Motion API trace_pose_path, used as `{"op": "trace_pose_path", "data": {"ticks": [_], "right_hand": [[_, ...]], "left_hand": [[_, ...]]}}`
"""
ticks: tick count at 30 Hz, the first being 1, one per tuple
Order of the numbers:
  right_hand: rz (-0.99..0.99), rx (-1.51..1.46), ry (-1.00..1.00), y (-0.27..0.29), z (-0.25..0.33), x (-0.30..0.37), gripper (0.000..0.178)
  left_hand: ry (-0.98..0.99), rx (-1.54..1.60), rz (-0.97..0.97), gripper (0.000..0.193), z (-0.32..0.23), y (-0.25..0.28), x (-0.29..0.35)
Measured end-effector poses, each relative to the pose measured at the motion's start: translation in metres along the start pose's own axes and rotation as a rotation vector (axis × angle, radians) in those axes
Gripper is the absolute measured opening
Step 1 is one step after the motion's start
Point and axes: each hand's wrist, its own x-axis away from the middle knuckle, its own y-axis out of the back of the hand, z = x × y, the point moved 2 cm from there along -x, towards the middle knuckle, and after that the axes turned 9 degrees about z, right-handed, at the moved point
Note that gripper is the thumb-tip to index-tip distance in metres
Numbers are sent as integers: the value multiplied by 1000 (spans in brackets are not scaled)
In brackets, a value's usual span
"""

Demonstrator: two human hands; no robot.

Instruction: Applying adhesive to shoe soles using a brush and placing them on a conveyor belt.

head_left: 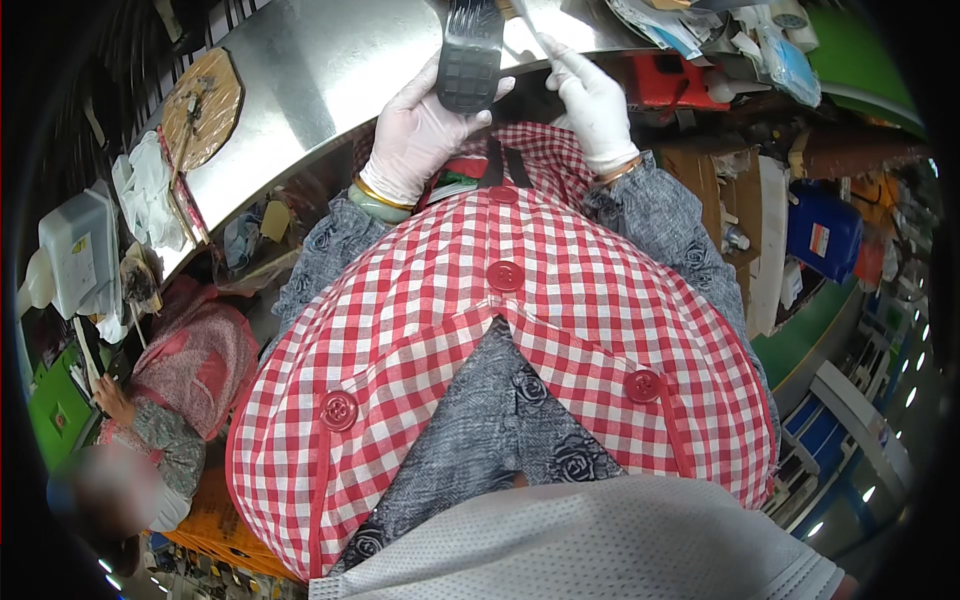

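Both my hands wear white gloves and are raised over the near edge of a shiny metal table [300, 85]. My left hand [415, 140] is wrapped around a black shoe sole [470, 75]. The sole's blocky square tread faces me, and its far end runs out of the top of the view. Just to the right, my right hand [592, 105] is closed around a slim pale stick-like tool [530, 22]. The tool points up and left toward the sole; its tip is cut off, so its kind is unclear.
At the left of the table lie a brown rounded board [203, 108] and a crumpled plastic bag [150, 190], near a clear plastic box [80, 250]. A co-worker [170, 400] sits at lower left. Papers and packets [670, 28], a red bin [672, 82] and a blue bin [823, 230] are at right.
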Motion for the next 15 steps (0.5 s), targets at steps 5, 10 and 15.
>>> {"op": "trace_pose_path", "data": {"ticks": [5, 10, 15], "right_hand": [[-4, 137, 183, 3, 8, -6, 34], [-129, 139, 352, 25, -14, -34, 31], [-135, 534, 382, 9, 9, -22, 28]], "left_hand": [[-6, 4, -30, 45, 1, -2, 6], [10, -4, -39, 46, 3, 0, 13], [3, -126, -120, 45, 5, -7, 29]]}}
